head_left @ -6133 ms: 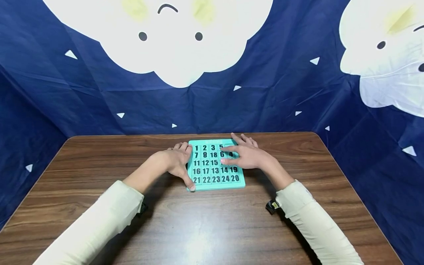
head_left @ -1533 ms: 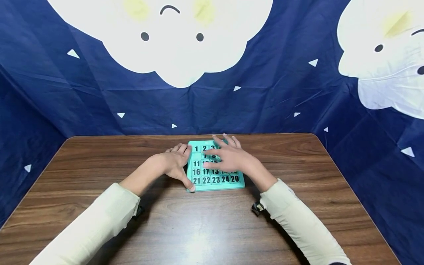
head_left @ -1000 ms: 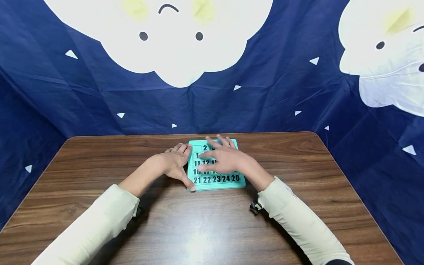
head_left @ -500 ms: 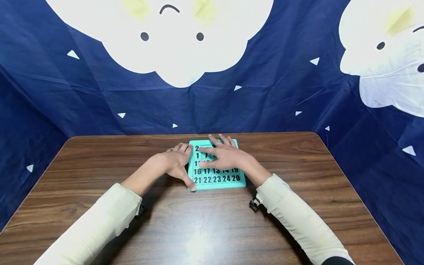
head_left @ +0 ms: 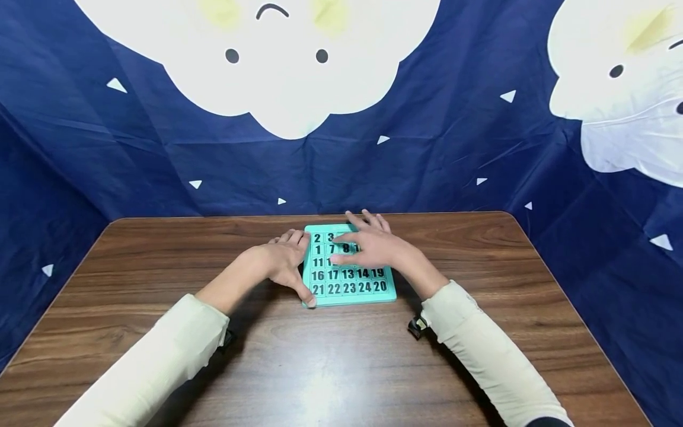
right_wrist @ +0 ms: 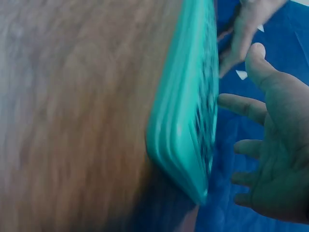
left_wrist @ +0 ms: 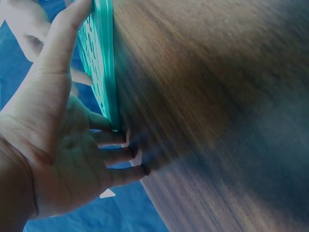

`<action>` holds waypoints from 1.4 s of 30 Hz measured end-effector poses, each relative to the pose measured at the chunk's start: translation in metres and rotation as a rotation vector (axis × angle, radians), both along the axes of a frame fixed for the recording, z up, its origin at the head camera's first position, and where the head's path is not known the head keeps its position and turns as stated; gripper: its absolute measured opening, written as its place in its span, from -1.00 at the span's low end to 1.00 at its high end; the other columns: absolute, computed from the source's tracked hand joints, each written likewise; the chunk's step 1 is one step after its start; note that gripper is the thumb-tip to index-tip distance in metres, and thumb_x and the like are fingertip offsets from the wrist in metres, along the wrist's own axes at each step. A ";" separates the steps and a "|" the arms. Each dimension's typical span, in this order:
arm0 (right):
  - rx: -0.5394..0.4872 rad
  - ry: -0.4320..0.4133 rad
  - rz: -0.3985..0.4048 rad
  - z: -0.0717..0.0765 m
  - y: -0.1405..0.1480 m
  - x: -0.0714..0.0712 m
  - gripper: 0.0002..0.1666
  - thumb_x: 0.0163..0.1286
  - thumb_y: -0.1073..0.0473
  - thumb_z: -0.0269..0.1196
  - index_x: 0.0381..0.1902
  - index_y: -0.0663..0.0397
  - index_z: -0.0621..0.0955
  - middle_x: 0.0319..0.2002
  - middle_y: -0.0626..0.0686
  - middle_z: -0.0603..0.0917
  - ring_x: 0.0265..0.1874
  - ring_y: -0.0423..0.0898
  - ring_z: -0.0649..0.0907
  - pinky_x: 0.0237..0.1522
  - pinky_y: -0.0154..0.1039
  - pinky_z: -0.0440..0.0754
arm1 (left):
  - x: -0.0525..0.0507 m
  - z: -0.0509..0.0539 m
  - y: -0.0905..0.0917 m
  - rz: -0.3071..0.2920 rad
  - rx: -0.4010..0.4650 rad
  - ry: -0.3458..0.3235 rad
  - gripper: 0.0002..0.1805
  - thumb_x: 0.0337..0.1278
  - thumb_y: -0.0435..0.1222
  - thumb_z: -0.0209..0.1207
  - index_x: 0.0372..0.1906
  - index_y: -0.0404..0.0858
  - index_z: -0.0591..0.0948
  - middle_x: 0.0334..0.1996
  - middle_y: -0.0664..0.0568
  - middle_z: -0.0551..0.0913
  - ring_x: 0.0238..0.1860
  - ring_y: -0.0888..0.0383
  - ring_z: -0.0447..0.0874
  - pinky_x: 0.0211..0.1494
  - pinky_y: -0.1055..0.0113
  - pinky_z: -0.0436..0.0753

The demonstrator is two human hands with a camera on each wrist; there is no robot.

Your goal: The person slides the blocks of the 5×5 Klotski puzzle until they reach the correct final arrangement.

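Note:
A turquoise number sliding puzzle [head_left: 349, 301] lies flat on the table. My left hand [head_left: 288, 261] holds its left side, with the thumb at the near left corner and the fingers along the far part of that side. In the left wrist view the puzzle [left_wrist: 104, 63] stands between thumb and index finger. My right hand [head_left: 376, 246] is over the upper right part with fingers spread; its index fingertip is at the tile 3 in the top row. Tiles 2 and 3 lead the top row, 1 and 7 the second. Several tiles at the upper right are hidden under this hand.
The brown wooden table [head_left: 320, 367] has its far edge just behind the puzzle. A dark blue cloth [head_left: 341, 172] with white cloud shapes hangs behind and at the sides. A small dark device [head_left: 417, 326] sits at the right cuff.
Tile 1 has gone down to the second row; tiles 2 and 3 have slid left along the top. My right hand went left, then slightly back right. The left hand stays put.

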State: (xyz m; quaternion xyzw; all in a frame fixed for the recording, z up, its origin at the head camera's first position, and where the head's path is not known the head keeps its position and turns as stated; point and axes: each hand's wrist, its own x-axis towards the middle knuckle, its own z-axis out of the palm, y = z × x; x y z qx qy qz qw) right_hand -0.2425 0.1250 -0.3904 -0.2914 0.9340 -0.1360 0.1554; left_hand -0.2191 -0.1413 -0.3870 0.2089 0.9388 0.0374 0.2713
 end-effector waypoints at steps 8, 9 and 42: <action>0.011 0.006 -0.111 0.003 0.027 -0.001 -0.27 0.63 -0.52 0.24 0.52 -0.35 0.70 0.90 0.17 -0.08 0.87 0.42 -0.18 0.82 0.51 -0.31 | -0.001 0.000 0.000 0.000 -0.007 -0.001 0.90 -0.29 0.56 0.61 0.85 -0.42 -0.24 0.87 -0.39 -0.19 0.88 -0.41 -0.25 0.89 -0.37 0.00; 0.021 0.004 -0.096 0.002 0.026 -0.002 -0.25 0.63 -0.53 0.22 0.56 -0.37 0.67 0.90 0.17 -0.09 0.87 0.43 -0.18 0.81 0.52 -0.30 | -0.001 0.000 0.000 0.000 -0.007 -0.002 0.90 -0.29 0.56 0.61 0.85 -0.43 -0.24 0.87 -0.39 -0.19 0.88 -0.41 -0.25 0.89 -0.37 0.00; -0.011 -0.012 -0.122 -0.003 0.051 0.003 -0.15 0.58 -0.54 0.28 0.64 -0.35 0.59 0.90 0.22 -0.11 0.85 0.48 -0.17 0.78 0.60 -0.26 | -0.006 0.005 0.004 -0.030 -0.043 -0.023 0.90 -0.25 0.55 0.62 0.85 -0.43 -0.27 0.86 -0.39 -0.24 0.89 -0.38 -0.32 0.89 -0.39 -0.04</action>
